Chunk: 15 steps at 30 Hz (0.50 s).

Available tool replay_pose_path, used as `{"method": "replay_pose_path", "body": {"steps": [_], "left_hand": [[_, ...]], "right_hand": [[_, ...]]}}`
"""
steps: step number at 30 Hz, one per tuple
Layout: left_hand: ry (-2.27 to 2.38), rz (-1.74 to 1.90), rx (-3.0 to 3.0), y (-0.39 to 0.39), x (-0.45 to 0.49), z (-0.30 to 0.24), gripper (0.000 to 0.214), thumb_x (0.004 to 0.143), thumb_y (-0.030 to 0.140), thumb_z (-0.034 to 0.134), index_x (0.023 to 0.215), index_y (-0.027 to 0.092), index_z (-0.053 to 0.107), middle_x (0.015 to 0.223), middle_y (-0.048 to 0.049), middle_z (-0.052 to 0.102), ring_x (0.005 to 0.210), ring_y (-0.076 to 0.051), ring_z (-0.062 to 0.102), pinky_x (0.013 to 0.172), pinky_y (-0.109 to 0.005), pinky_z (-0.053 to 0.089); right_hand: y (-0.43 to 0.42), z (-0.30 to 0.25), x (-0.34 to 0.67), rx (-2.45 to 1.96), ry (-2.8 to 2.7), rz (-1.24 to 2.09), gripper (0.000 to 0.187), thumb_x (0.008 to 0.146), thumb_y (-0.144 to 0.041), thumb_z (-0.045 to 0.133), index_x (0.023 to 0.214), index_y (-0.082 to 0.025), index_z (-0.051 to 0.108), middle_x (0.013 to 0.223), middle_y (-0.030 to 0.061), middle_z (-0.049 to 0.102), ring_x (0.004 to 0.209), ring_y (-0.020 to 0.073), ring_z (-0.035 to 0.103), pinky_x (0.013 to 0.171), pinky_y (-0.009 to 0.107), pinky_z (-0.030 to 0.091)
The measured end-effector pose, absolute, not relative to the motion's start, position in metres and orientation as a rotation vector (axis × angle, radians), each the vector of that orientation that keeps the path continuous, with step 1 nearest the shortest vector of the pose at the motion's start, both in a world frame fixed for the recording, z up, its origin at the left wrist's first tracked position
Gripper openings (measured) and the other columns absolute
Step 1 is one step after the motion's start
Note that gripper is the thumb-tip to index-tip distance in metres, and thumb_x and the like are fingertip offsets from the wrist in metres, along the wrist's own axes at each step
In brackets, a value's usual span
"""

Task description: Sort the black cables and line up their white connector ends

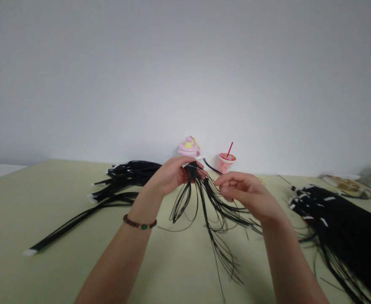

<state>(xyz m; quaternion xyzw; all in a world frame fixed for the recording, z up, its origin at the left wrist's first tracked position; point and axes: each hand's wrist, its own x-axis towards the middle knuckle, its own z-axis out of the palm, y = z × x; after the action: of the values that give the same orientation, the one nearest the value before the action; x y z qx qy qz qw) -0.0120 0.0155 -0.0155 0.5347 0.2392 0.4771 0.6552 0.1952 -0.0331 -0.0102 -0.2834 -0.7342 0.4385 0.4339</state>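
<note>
My left hand (177,173), with a beaded bracelet (140,223) on its wrist, is closed around the top of a bundle of thin black wires (204,198). A white band or end piece (199,158) shows at the top of this bundle. Below the hand the loose wires fan out and hang towards the table, some bent into loops. Just right of it, my right hand (245,190) has thumb and fingertips pinched together at the bundle's edge, on what looks like a single thin wire.
More black wire bundles with white ends (131,173) lie on the pale green table (77,278) to the left. A thick pile of black bundles (340,228) fills the right side. Against the wall stand a pink cupcake-like container (188,148) and a pink cup with a red straw (226,163).
</note>
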Motion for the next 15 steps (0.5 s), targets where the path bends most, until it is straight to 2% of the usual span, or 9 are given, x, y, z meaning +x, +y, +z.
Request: {"method": "replay_pose_path", "body": {"steps": [3,5,8,12,15], "left_hand": [[0.6,1.126,1.112,0.015,-0.013,-0.011,0.022,0.078,0.024,0.046,0.075,0.01,0.062,0.062,-0.0075,0.063,0.06,-0.017,0.06,0.05,-0.022,0.043],[0.634,1.143,1.063,0.015,-0.013,-0.009,0.021,0.077,0.023,0.044,0.073,0.011,0.061,0.058,-0.006,0.061,0.056,-0.016,0.058,0.044,-0.021,0.04],[0.681,1.144,1.021,0.015,-0.013,-0.007,0.021,0.076,0.024,0.044,0.071,0.011,0.06,0.056,-0.0064,0.059,0.052,-0.016,0.057,0.041,-0.021,0.037],[0.748,1.146,1.005,0.016,-0.01,-0.008,0.023,0.077,0.026,0.045,0.069,0.011,0.061,0.053,-0.0065,0.058,0.048,-0.015,0.054,0.039,-0.021,0.034],[0.807,1.188,1.003,0.017,-0.007,-0.011,0.023,0.079,0.026,0.048,0.067,0.012,0.061,0.052,-0.005,0.057,0.047,-0.014,0.054,0.038,-0.021,0.034]], "right_hand": [[-0.033,-0.003,0.217,-0.553,-1.588,1.288,0.011,0.072,-0.028,0.06,0.075,-0.017,0.062,0.049,-0.0032,0.046,0.041,0.0078,0.037,0.041,0.021,0.03],[-0.031,0.0,0.234,-0.497,-1.452,1.252,0.009,0.066,-0.027,0.062,0.071,-0.02,0.062,0.048,-0.0037,0.044,0.037,0.0067,0.034,0.039,0.021,0.028],[-0.026,0.003,0.254,-0.529,-1.339,1.061,0.015,0.061,-0.03,0.063,0.074,-0.024,0.063,0.055,-0.0012,0.047,0.041,0.0081,0.036,0.038,0.021,0.027],[-0.02,0.006,0.263,-0.524,-1.179,0.892,0.011,0.072,-0.036,0.059,0.076,-0.026,0.061,0.059,-0.0015,0.042,0.043,0.0083,0.032,0.039,0.021,0.028],[-0.019,0.01,0.266,-0.367,-1.025,0.944,0.008,0.079,-0.035,0.058,0.082,-0.028,0.061,0.072,-0.0004,0.049,0.051,0.008,0.041,0.043,0.019,0.035]]}}
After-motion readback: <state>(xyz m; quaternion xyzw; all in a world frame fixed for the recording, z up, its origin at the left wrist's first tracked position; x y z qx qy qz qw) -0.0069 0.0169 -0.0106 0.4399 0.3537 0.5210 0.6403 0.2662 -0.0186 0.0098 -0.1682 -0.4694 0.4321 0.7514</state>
